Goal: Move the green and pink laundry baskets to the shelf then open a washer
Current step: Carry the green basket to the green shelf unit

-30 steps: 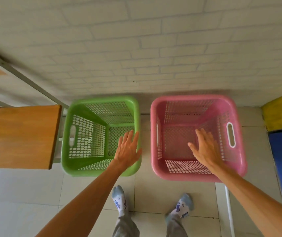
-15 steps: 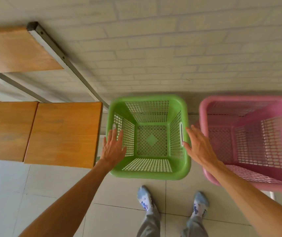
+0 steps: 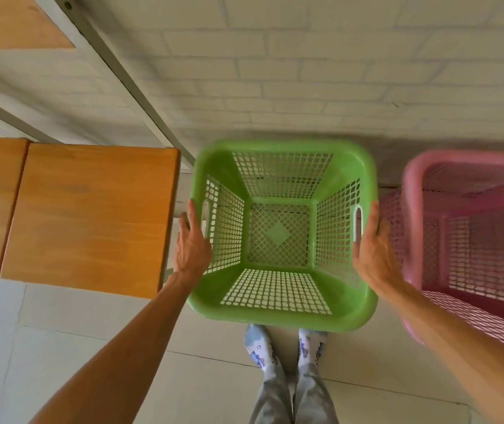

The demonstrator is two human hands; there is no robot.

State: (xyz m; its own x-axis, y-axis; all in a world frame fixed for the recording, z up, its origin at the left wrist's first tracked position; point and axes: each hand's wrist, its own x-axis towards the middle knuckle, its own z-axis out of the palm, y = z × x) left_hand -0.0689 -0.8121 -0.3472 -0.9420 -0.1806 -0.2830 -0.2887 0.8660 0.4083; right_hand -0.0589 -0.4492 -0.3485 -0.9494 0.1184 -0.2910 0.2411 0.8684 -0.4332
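Note:
The green laundry basket point(image 3: 281, 316) stands empty on the tiled floor in front of my feet, close to the wall. My left hand point(image 3: 191, 249) lies against its left side beside the handle slot, with the fingers stretched along the rim. My right hand point(image 3: 373, 249) lies against its right side by the other handle slot, fingers also extended. Neither hand clearly curls through a slot. The pink laundry basket point(image 3: 412, 185), also empty, stands right of the green one and is partly cut off by the frame edge. No washer is in view.
A wooden shelf board point(image 3: 91, 215) sits just left of the green basket, with a higher board point(image 3: 15, 22) at the top left and a grey metal post point(image 3: 122, 71) between them. A white brick wall point(image 3: 305, 71) runs behind both baskets.
The view has shifted left and closer, centring the green basket. My hands went from one over each basket to both sides of the green basket, and now touch it by its handle slots.

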